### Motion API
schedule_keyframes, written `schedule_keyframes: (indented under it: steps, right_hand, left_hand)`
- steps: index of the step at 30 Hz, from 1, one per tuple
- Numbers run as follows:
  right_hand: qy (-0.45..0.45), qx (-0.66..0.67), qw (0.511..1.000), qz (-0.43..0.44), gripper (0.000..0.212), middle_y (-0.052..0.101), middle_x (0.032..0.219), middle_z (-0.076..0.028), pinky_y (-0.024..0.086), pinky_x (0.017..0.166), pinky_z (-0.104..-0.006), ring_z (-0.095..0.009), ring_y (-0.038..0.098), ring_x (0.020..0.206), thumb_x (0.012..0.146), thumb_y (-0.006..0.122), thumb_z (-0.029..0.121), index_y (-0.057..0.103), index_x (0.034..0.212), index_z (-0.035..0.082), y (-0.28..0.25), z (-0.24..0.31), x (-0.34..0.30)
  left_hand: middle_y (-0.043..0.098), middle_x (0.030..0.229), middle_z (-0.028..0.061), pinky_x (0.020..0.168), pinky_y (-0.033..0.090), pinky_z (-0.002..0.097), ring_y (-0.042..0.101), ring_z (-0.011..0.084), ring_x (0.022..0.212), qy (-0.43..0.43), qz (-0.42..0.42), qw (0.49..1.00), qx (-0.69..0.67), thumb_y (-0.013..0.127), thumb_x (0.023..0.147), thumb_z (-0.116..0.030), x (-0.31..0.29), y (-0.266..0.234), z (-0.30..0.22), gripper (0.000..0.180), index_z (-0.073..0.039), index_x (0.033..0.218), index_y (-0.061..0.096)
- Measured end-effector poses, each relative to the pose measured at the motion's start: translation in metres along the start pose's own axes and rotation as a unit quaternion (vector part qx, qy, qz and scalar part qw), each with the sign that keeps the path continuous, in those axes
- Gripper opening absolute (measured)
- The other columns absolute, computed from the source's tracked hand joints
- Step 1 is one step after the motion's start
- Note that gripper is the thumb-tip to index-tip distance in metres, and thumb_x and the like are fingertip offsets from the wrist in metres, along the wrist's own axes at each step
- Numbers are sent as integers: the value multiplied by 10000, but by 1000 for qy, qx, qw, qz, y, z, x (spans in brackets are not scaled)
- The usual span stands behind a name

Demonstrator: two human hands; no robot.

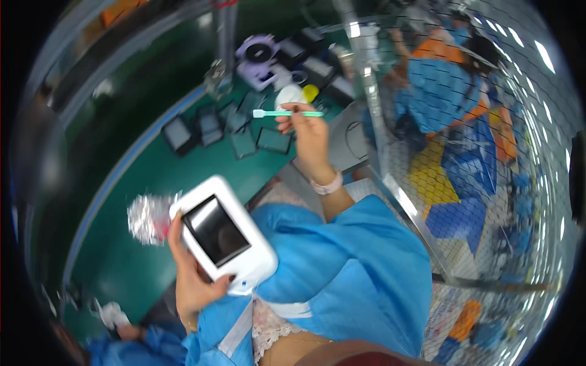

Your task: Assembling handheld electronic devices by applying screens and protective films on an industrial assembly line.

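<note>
My left hand (pixel 194 283) is wrapped round the lower left edge of a white handheld device (pixel 259 259) with rounded corners. Its dark rectangular screen (pixel 218 232) faces up and catches a bright reflection. Farther off, my right hand (pixel 310 137) pinches a thin mint-green cleaning swab (pixel 284 113), its white flat tip pointing left. The swab is apart from the device. Just past the right fingers stand a white round container (pixel 289 96) and a small yellow round thing (pixel 311 93), both blurred.
On the green table (pixel 140 183) lie several dark rectangular pieces (pixel 209 126). Crumpled silvery film (pixel 146 219) sits left of the device. A lilac machine with a black disc (pixel 259 52) stands at the back. Wire mesh (pixel 439 152) rises at right; people work beyond it. Another person's blue sleeve (pixel 134 351) shows lower left.
</note>
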State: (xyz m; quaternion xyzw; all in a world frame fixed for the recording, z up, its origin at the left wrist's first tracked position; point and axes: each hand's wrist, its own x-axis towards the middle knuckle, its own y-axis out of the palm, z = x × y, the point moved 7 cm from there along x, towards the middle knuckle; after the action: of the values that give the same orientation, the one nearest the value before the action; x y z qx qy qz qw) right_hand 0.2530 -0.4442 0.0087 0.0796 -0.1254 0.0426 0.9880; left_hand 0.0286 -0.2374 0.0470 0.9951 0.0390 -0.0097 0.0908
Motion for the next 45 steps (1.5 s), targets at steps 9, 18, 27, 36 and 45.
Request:
schedule_keyframes:
  steps: [9,18,27,36,45]
  right_hand:
    - [-122,-551,817,-120,265,628,759,-233,498,601,-464,-387,619,679,926,484,192,588,818,-27,-36,-60,79]
    - [-150,-534,824,-118,220,623,745,-202,493,633,-463,-368,613,714,877,561,184,594,793,-16,-27,-66,78]
    - [-234,-622,747,5,76,617,809,-130,417,917,-452,-300,571,848,768,595,94,603,801,26,11,-81,36]
    - [-236,-605,757,74,70,583,814,-131,453,845,-401,-301,550,853,739,540,71,554,789,25,17,-86,36]
    - [-266,-652,702,104,127,582,851,-108,495,747,-371,-282,548,876,753,547,101,583,836,12,22,-87,38]
  left_hand:
    - [310,1393,168,971,448,368,480,272,1198,-7,44,999,28,683,587,-20,14,8,-8,1146,-120,1479,-28]
    - [296,1394,158,980,439,360,460,263,1201,-21,34,999,-10,677,555,0,27,3,-2,1157,-126,1481,-6]
    - [234,1428,150,1015,388,349,391,250,1259,-14,89,996,14,712,533,-13,42,5,9,1177,-93,1480,18]
    - [236,1419,149,1009,391,347,411,257,1234,-28,91,995,-7,720,542,-49,40,12,7,1172,-87,1476,13]
    - [228,1421,147,1001,400,349,419,255,1232,-20,59,998,4,735,557,-84,17,6,2,1185,-94,1479,-10]
